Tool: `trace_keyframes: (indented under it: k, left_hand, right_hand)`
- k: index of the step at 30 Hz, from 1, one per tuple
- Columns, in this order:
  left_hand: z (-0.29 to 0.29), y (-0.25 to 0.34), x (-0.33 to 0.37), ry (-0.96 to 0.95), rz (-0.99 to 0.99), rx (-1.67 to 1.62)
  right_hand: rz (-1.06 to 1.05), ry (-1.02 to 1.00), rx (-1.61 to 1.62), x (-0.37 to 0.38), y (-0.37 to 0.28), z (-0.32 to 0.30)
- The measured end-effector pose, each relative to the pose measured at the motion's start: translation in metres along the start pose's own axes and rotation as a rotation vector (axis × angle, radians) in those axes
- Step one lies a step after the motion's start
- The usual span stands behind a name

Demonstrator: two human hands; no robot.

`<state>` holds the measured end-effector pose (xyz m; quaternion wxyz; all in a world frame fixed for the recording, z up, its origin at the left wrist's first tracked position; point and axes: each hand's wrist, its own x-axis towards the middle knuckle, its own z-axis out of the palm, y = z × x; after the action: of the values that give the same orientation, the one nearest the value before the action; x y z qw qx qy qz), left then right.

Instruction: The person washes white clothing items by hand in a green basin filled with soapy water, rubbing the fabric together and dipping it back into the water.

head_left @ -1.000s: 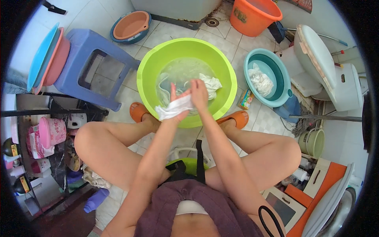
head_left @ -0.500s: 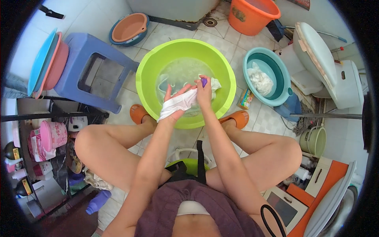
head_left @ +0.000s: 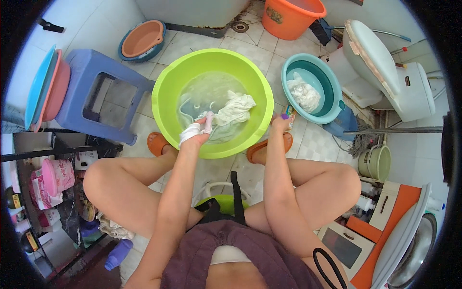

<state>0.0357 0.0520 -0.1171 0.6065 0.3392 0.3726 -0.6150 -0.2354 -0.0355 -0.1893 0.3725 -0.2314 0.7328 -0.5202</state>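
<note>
A white and pinkish cloth [head_left: 208, 122] is wrapped round my left hand [head_left: 196, 137], whose fingers are closed on it over the near part of a lime-green basin [head_left: 160, 91]. Cloudy water fills the basin's bottom, with another white cloth [head_left: 236, 109] bunched in it. My right hand [head_left: 278, 126] is outside the basin's right rim, closed on a small purple piece [head_left: 285, 116] whose kind I cannot make out. Just beyond that hand, partly hidden by it, stands a small orange and green package [head_left: 290, 114] on the floor.
A teal basin [head_left: 337, 86] with white cloth in it stands to the right, before a toilet [head_left: 373, 62]. On the left are a blue stool [head_left: 98, 96] and stacked basins [head_left: 57, 91]. Farther off stands an orange bucket [head_left: 293, 21]. A mop [head_left: 363, 137] lies right.
My right hand has left the cloth and moved right, past the basin's rim, with the purple piece. My left hand keeps the cloth, now more bunched. The other white cloth shows fully.
</note>
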Motion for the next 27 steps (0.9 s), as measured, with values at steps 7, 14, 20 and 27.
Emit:
trace_keyframes:
  k: [7,14,20,27]
  left_hand:
    - [0.014,-0.011,-0.02,-0.038,-0.004,0.094]
    - [0.031,-0.026,-0.033,-0.309,-0.199,0.148]
    - [0.046,-0.016,-0.057,-0.591,-0.221,0.345]
    - [0.052,-0.003,-0.062,-0.79,-0.239,0.556]
  right_hand:
    - [0.222,-0.05,0.053,0.024,0.094,-0.007]
    - [0.122,0.118,-0.509,-0.003,0.048,-0.016]
    - [-0.651,0.284,-0.274,-0.063,-0.08,0.003]
    - [-0.135,-1.142,-0.469,-0.119,-0.131,0.056]
